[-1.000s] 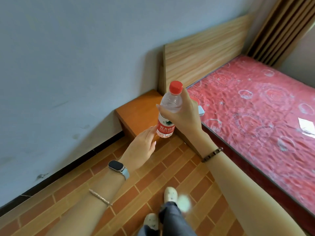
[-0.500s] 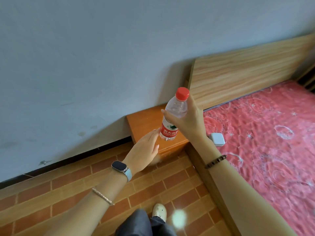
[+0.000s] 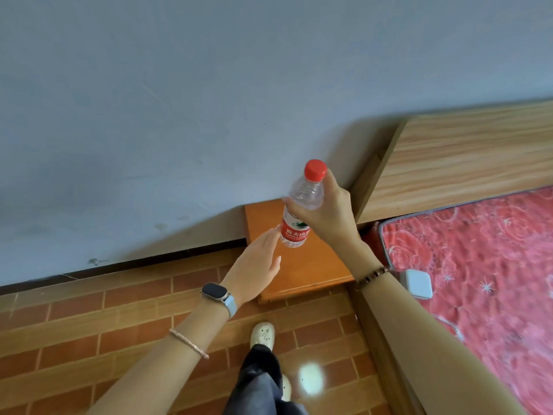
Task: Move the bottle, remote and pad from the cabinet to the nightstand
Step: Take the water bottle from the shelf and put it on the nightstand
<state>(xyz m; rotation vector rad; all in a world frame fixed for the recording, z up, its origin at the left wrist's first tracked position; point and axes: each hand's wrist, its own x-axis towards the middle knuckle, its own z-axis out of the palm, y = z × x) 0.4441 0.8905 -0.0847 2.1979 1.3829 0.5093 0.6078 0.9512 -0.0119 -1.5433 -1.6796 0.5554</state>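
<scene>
head view: nearest me a shoe (image 3: pixel 262 333) stands on the brick floor (image 3: pixel 89 319). farther in, the left hand (image 3: pixel 254 269) hangs loose with its fingers spread, grasping nothing, just beside the bottle (image 3: pixel 300 211). the right hand (image 3: pixel 327 214) wraps the bottle's upper body, holding it upright over the orange nightstand (image 3: pixel 302 265) by the wall. this looks like the setting-down step; next it needs lowering onto the top, then letting go. remote and pad aren't in sight.
</scene>
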